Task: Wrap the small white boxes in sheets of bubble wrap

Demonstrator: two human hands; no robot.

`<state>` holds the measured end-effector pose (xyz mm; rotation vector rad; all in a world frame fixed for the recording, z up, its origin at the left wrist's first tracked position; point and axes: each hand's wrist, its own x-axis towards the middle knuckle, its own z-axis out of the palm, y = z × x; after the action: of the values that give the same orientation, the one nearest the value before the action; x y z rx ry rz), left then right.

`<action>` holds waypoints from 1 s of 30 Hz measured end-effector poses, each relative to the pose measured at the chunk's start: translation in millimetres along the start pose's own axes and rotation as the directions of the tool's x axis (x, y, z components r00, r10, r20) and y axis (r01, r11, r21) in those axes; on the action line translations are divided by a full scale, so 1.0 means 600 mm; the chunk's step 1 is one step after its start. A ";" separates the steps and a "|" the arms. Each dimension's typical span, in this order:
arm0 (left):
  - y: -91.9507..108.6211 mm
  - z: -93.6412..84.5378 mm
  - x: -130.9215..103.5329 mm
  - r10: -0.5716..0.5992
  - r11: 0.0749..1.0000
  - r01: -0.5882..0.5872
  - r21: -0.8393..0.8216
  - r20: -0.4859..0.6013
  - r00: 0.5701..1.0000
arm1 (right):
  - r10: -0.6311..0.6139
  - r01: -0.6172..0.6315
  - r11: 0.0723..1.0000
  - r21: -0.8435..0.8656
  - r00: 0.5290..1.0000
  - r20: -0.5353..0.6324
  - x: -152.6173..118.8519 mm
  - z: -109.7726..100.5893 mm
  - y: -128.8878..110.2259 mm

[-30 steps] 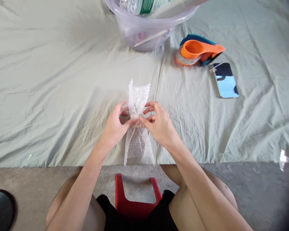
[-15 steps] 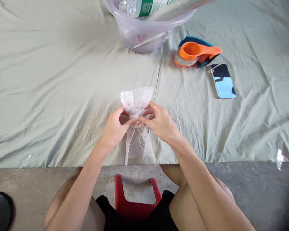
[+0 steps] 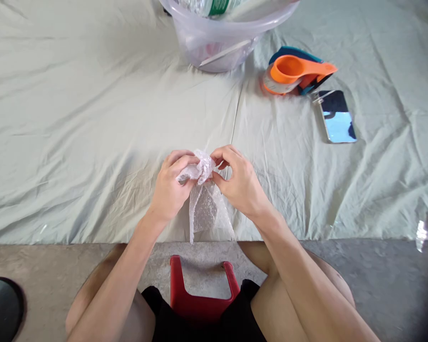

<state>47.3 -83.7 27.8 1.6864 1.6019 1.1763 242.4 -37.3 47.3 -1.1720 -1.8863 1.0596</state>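
Observation:
Clear bubble wrap (image 3: 209, 209) lies at the front of the cloth-covered table, its lower end spread toward the edge. Its upper end is bunched and folded over between my hands. My left hand (image 3: 173, 183) is closed on the crumpled end, fingers over the top and thumb below. From the other side, my right hand (image 3: 237, 175) pinches the bunched part with fingertips and thumb. A small item inside the wrap is mostly hidden under the folds; I cannot make out its kind.
A translucent lilac basin (image 3: 228, 28) holding a bottle with a green label stands at the back. An orange and teal tape dispenser (image 3: 292, 71) and a phone (image 3: 338, 118) lie back right. Below the table edge are a red plastic stool (image 3: 199, 304) and my legs.
The bubble wrap's upper end, upright and fanned out before, is now folded down toward me and crumpled. My fingers have moved up onto it. The view has shifted slightly.

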 end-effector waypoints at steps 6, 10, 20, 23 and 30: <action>-0.003 0.002 -0.008 0.215 0.968 -0.210 0.137 -0.028 0.976 | -0.077 0.077 0.995 -0.061 0.997 0.010 -0.006 0.002 -0.008; -0.001 0.001 -0.017 0.287 0.942 -0.285 0.177 0.015 0.958 | -0.100 0.105 0.993 -0.059 0.992 0.081 -0.008 -0.006 -0.009; 0.008 -0.012 -0.025 0.424 0.826 -0.454 0.333 0.163 0.891 | -0.171 0.184 0.982 -0.051 0.965 0.198 -0.017 -0.038 -0.011; 0.003 -0.018 -0.027 0.466 0.785 -0.503 0.362 0.189 0.864 | -0.194 0.216 0.972 -0.088 0.958 0.211 -0.023 -0.044 -0.006; 0.010 -0.038 -0.044 0.455 0.749 -0.543 0.379 0.300 0.838 | -0.225 0.307 0.918 -0.251 0.924 0.309 -0.030 -0.056 0.006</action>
<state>33.3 -114.5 37.9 2.5773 1.4075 0.8567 279.2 -43.1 56.9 -0.9154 -2.4117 0.8389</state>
